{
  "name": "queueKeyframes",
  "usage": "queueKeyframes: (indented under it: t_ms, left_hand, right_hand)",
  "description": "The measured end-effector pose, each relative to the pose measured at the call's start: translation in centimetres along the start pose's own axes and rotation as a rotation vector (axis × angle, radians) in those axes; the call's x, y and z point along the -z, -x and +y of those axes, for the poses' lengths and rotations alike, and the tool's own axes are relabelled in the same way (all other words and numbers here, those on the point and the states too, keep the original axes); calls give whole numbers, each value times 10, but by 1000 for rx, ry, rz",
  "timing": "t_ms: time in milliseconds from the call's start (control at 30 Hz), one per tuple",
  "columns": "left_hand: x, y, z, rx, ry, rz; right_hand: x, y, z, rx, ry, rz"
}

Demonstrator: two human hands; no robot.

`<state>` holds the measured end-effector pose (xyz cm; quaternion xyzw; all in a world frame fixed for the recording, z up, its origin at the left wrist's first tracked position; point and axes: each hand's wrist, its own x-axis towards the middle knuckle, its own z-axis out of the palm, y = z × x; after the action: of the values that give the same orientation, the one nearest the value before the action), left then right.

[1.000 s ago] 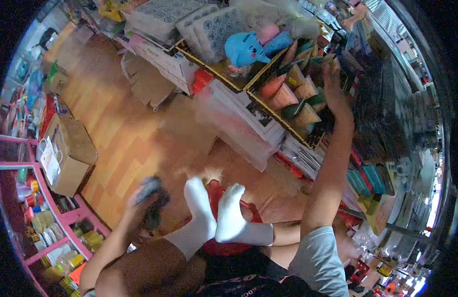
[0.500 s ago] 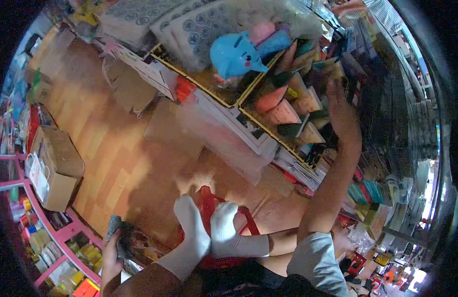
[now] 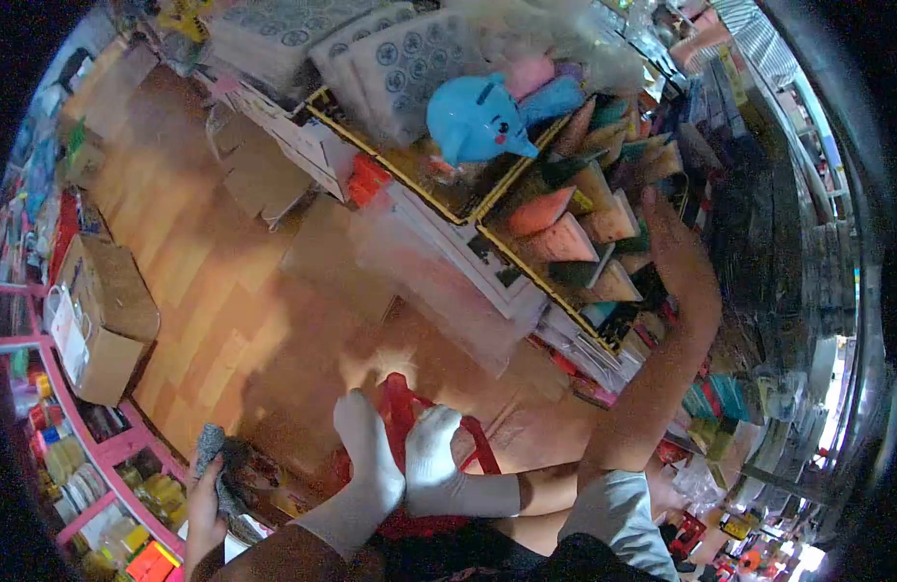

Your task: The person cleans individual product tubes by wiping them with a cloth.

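At the lower left my left hand (image 3: 204,504) is closed around a bunched grey cloth (image 3: 212,442), beside my bent leg. My right hand (image 3: 673,228) reaches into the right part of a black box with a yellow rim (image 3: 550,283). There it is at the edge of several upright packets or booklets, near a tan one (image 3: 662,163); dimness hides most of its fingers and any grip. Orange packets (image 3: 542,210) stand left of the hand. A blue balloon-like toy with a face (image 3: 479,120) sits in the box's other part.
My white-socked feet (image 3: 369,441) rest by a red stool (image 3: 398,412). An open cardboard box (image 3: 118,320) and pink shelving (image 3: 118,448) are on the left. Patterned white packs (image 3: 400,73) lie at the back, and dark stacks (image 3: 759,213) rise on the right.
The view has shifted slightly, moving the box and toy a little right and down. My left hand still holds the grey cloth, and my right hand stays at the packets.
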<state>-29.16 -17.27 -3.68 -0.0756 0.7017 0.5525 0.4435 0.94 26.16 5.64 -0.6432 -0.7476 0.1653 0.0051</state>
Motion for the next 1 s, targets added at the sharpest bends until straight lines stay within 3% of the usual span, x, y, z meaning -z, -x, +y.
queueKeyframes:
  t_ms: [133, 267, 400, 633, 767, 833, 967, 1000]
  left_hand:
    - [5, -3, -5, -40, 1, -16]
    - [-5, 5, 7, -11, -45, -128]
    - [-27, 15, 14, -38, -13, -3]
    - [-29, 14, 11, -104, -26, -78]
    - [-20, 4, 6, -115, -163, -17]
    - [-27, 6, 9, -225, -188, -94]
    - [-25, 1, 5, -183, -124, -89]
    - [-24, -1, 4, -182, -123, -104]
  right_hand:
    - [8, 6, -16, -128, 67, -4]
    - [12, 17, -24, -110, 130, 32]
    - [16, 33, -23, -30, 185, 94]
    - [13, 57, -31, 50, 407, 138]
    - [4, 76, -25, 101, 314, 189]
    - [-8, 79, -19, 262, 225, 363]
    - [-10, 87, -26, 101, 167, 288]
    - [-17, 86, -20, 153, 65, 398]
